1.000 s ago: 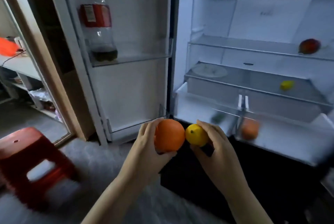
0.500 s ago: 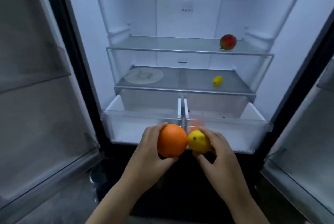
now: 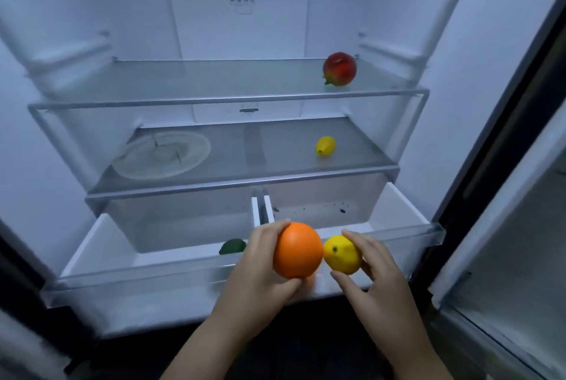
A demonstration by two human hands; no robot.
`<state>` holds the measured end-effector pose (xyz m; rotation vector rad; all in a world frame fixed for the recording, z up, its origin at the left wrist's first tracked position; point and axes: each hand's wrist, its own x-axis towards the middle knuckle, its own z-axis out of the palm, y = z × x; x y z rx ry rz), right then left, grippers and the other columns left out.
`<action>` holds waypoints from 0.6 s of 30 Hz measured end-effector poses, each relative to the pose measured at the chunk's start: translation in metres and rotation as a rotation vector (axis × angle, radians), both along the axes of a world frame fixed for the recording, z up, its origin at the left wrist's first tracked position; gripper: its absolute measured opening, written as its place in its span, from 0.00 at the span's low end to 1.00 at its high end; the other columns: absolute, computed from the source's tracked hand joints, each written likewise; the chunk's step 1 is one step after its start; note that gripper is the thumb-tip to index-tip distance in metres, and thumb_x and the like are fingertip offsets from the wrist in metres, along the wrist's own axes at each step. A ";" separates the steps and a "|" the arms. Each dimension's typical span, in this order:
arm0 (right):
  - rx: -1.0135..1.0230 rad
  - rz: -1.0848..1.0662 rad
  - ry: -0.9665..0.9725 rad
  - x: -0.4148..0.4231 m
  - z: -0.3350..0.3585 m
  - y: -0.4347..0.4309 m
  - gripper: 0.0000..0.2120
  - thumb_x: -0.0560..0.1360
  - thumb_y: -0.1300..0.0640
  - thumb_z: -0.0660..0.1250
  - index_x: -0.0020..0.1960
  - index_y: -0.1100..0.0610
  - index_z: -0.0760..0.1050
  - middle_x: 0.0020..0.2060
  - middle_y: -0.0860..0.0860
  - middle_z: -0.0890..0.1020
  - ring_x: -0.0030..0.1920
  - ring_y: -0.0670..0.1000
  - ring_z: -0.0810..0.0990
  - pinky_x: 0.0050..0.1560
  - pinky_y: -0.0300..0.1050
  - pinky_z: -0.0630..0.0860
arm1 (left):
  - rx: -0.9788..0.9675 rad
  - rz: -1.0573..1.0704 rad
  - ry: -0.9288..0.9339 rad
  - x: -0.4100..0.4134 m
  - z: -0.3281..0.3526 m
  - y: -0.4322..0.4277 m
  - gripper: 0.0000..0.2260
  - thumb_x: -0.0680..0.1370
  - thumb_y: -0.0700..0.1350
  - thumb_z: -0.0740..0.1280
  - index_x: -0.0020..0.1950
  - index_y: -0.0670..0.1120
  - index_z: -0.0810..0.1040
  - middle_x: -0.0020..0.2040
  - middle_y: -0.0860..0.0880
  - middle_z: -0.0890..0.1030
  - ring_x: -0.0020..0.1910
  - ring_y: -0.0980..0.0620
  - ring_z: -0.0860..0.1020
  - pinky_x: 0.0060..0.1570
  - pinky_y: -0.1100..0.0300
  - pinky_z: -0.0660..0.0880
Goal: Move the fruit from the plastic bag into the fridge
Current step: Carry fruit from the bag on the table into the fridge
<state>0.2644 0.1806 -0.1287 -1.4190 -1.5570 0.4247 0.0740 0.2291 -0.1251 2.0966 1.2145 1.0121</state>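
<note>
Low in the middle of the frame I see the two hands, close to me. The left hand (image 3: 260, 269) holds an orange (image 3: 297, 251). Its fingers curl round the left side of the orange and the thumb sits under it. The right hand (image 3: 376, 275) holds a lemon (image 3: 341, 255). The thumb and the fingers pinch it from below and from the top, and the other fingers bend loosely behind it. The orange and the lemon are side by side, so close that I cannot tell if they touch. Both fruits are up in the air, over the front edge of the fridge (image 3: 76, 27) drawers.

Just behind the hands, two clear drawers are pulled out. The left drawer (image 3: 137, 275) has a green fruit (image 3: 232, 246) in it, near the left hand. The right drawer (image 3: 407, 211) has small dark specks on its floor.

Above the drawers, in the middle of the frame, is the lower shelf (image 3: 275, 149). A round white plate (image 3: 162, 154) lies on its left part. A small yellow fruit (image 3: 325, 145) lies on its right part, well apart from the plate.

Higher up and farther back is the upper shelf (image 3: 214, 79). A red fruit (image 3: 340, 68) sits at its right end.

An open fridge door (image 3: 505, 226) fills the right edge of the frame.
</note>
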 end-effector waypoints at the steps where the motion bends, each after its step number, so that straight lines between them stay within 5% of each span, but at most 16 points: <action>1: -0.009 -0.010 -0.004 0.008 -0.001 0.009 0.27 0.69 0.58 0.74 0.63 0.40 0.70 0.58 0.35 0.72 0.61 0.39 0.72 0.58 0.35 0.71 | -0.002 -0.015 0.008 0.007 0.000 0.011 0.33 0.66 0.49 0.73 0.67 0.59 0.64 0.63 0.61 0.67 0.61 0.65 0.68 0.54 0.77 0.64; 9: 0.052 0.048 -0.038 0.070 0.007 0.093 0.28 0.69 0.61 0.74 0.65 0.45 0.70 0.60 0.40 0.73 0.62 0.42 0.73 0.58 0.38 0.71 | 0.003 0.019 0.022 0.062 0.004 0.087 0.36 0.67 0.48 0.76 0.70 0.57 0.61 0.65 0.59 0.65 0.61 0.64 0.66 0.54 0.78 0.62; 18: 0.065 0.095 -0.137 0.118 0.012 0.198 0.27 0.72 0.58 0.72 0.68 0.48 0.68 0.60 0.41 0.71 0.59 0.38 0.70 0.56 0.29 0.68 | -0.056 0.125 0.098 0.089 -0.009 0.131 0.37 0.68 0.54 0.75 0.71 0.60 0.59 0.66 0.61 0.64 0.63 0.60 0.67 0.61 0.61 0.69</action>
